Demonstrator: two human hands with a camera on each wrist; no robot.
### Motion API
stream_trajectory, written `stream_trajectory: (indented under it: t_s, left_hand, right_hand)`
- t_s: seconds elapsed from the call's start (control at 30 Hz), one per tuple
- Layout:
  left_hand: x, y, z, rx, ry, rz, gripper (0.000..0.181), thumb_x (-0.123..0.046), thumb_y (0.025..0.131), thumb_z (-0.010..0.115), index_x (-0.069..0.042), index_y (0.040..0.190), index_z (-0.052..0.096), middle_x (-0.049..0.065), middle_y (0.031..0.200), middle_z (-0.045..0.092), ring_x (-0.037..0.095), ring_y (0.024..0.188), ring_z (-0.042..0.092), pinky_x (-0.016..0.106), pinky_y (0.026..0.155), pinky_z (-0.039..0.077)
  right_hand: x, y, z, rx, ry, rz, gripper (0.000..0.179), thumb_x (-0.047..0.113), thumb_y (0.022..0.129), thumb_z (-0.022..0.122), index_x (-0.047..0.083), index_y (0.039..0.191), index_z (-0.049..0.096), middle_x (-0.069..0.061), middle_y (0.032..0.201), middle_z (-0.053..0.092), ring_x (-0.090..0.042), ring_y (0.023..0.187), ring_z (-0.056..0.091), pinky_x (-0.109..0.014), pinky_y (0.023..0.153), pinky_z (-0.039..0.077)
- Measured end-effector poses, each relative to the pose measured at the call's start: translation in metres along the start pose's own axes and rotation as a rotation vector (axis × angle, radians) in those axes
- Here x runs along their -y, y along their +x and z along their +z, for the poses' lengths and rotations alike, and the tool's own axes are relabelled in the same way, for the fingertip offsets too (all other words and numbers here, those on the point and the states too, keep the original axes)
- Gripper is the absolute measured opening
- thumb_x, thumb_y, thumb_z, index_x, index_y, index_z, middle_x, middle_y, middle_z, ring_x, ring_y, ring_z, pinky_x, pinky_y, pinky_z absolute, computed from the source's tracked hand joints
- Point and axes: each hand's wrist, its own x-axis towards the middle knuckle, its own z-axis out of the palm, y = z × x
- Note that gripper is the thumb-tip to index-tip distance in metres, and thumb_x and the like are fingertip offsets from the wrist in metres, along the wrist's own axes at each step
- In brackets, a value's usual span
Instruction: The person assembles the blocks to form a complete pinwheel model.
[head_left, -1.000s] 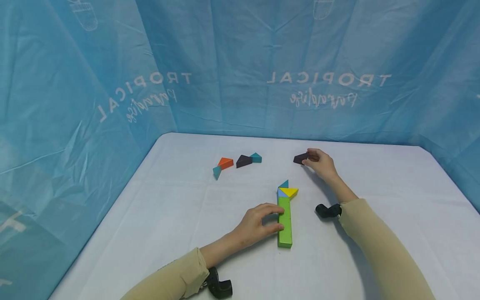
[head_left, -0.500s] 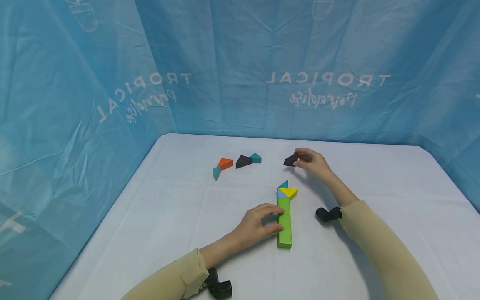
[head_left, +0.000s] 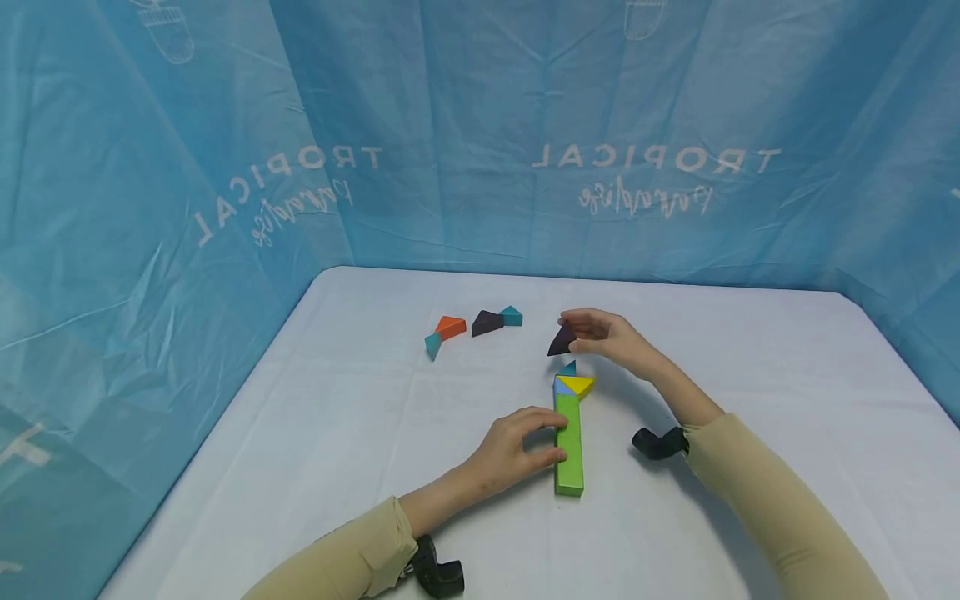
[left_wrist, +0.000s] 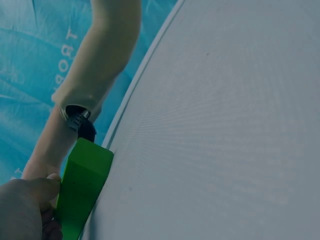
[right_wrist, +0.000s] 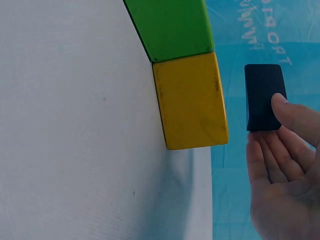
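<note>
My left hand (head_left: 504,454) rests its thumb and fingertips on the left edge of a row of green blocks (head_left: 570,475). In the left wrist view its thumb lies along one green block (left_wrist: 85,185). Above the row sit a light blue triangle block (head_left: 562,387), a yellow triangle block (head_left: 582,383) and a small teal triangle block (head_left: 569,368). Just beyond that teal tip, my right hand (head_left: 618,343) pinches a dark slant-sided block (head_left: 561,342) between thumb and fingers, raised off the cloth. The right wrist view shows the dark block (right_wrist: 264,97) apart from the yellow one (right_wrist: 190,102).
Farther back to the left lie an orange block (head_left: 452,327), a teal block (head_left: 433,345) beside it, another dark block (head_left: 487,323) and a teal triangle (head_left: 512,316). White cloth (head_left: 337,400) covers the table; blue printed curtains (head_left: 480,125) hang behind and at the sides.
My right hand has carried the dark block leftward and toward me, to just behind the small teal triangle, tilting it steeper. My left hand stays on the green blocks.
</note>
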Motion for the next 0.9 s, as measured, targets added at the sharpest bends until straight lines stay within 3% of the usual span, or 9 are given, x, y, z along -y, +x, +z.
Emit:
stream_trajectory:
  t_s: [0.3, 0.5, 0.9]
  left_hand:
    - [0.000, 0.000, -0.001, -0.001, 0.006, 0.008, 0.040, -0.019, 0.083, 0.074, -0.006, 0.119, 0.062, 0.001, 0.118, 0.061, 0.008, 0.114, 0.052, 0.025, 0.097, 0.041]
    - [0.000, 0.000, -0.001, -0.008, 0.007, 0.015, 0.040, -0.018, 0.083, 0.075, -0.005, 0.118, 0.061, 0.003, 0.118, 0.061, 0.009, 0.114, 0.053, 0.026, 0.097, 0.042]
    - [0.000, -0.001, -0.001, 0.002, -0.010, 0.013, 0.040, -0.019, 0.083, 0.074, -0.006, 0.119, 0.061, 0.001, 0.119, 0.061, 0.009, 0.115, 0.052, 0.026, 0.098, 0.041]
  right_hand:
    - [0.005, -0.001, 0.001, 0.092, 0.004, -0.023, 0.047, 0.011, 0.091, 0.064, 0.005, 0.135, 0.049, -0.010, 0.136, 0.049, -0.025, 0.124, 0.046, -0.034, 0.101, 0.040]
    - [-0.001, 0.001, 0.002, 0.123, -0.001, -0.024, 0.047, 0.008, 0.092, 0.062, 0.002, 0.136, 0.047, -0.015, 0.138, 0.046, -0.030, 0.126, 0.043, -0.041, 0.103, 0.038]
    - [-0.019, 0.012, -0.002, 0.166, -0.029, 0.049, 0.047, 0.004, 0.092, 0.059, 0.000, 0.137, 0.045, -0.016, 0.139, 0.046, -0.031, 0.125, 0.043, -0.044, 0.102, 0.037]
